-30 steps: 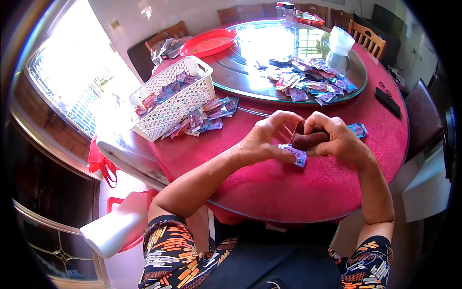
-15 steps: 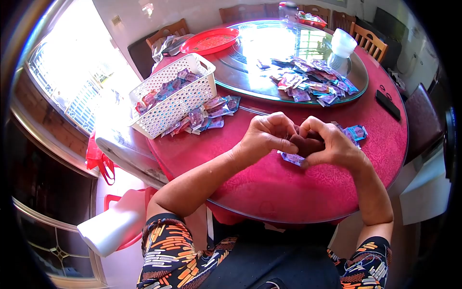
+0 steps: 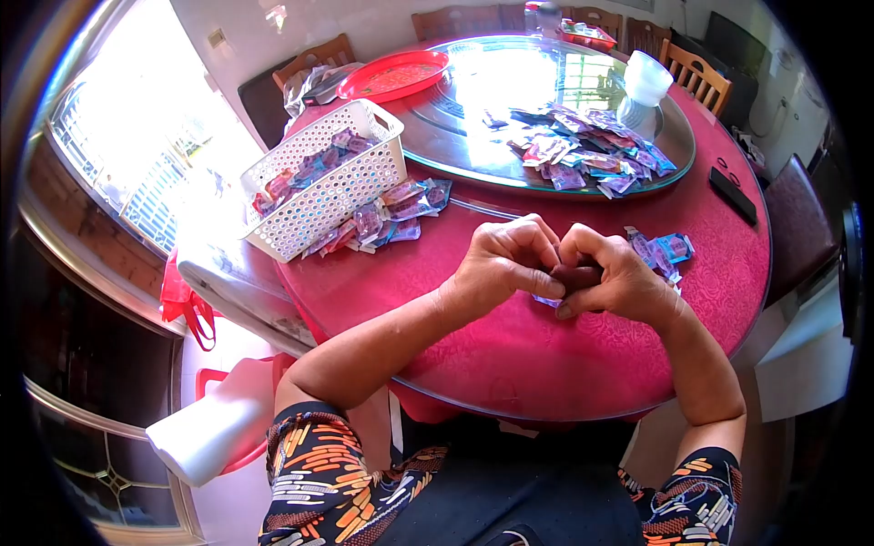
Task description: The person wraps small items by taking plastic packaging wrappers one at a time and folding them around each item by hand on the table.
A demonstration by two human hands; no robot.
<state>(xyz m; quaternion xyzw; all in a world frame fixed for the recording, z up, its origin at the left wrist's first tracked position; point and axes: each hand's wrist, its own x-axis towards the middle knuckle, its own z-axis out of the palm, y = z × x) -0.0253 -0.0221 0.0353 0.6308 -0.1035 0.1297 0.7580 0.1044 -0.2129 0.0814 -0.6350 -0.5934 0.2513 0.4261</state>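
Above the near part of the red tabletop, my left hand (image 3: 503, 262) and my right hand (image 3: 624, 275) meet with fingers bent and thumbs pressed in. Between them is a small, soft-looking dark reddish-brown thing (image 3: 577, 278), mostly covered by the fingers; I cannot make out its kind. One purple-blue packet (image 3: 546, 301) lies on the table just below, partly hidden by my hands. Several more small packets (image 3: 672, 249) rest to the right of my right hand.
A white perforated basket (image 3: 314, 217) holds packets, with more packets (image 3: 401, 211) beside it. On the glass turntable (image 3: 455, 168) lie a heap of packets (image 3: 592, 153), a red tray (image 3: 393, 80) and white bowls (image 3: 648, 78). A black phone (image 3: 733, 197) sits near the right edge.
My hands have drawn slightly closer together, and my right hand has shifted left. Less of the reddish-brown thing shows now, and more of the packets at the right shows.
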